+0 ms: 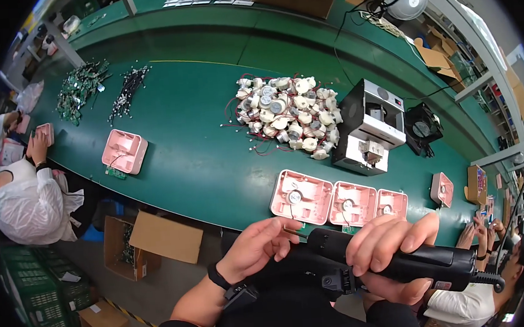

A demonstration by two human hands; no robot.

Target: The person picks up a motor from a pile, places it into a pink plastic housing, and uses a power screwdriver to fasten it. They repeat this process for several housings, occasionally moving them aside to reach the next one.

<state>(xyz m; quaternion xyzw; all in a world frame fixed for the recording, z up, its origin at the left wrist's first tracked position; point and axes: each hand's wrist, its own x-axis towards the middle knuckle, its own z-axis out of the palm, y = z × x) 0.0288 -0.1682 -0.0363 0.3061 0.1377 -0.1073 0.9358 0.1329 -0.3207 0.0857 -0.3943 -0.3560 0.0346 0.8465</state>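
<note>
My right hand (389, 246) is wrapped round a black electric screwdriver (427, 264), held nearly level above the table's near edge, its bit toward the left. The thumb and fingers of my left hand (255, 246) are pinched by the thin metal bit (294, 231); whatever they hold is too small to make out. Just beyond my hands stand three open pink plastic housings in a row: the left (304, 197), middle (353, 202) and right one (393, 203). Each has a small round motor inside. A bit of green circuit board shows by the left housing's lower edge.
A heap of white motors with red wires (292, 113) lies mid-table, beside a box-shaped machine (372, 128). More pink housings stand left (125, 152) and right (442, 188). Circuit boards (83, 88) are piled far left. Co-workers sit at both ends; a cardboard box (122, 249) is below.
</note>
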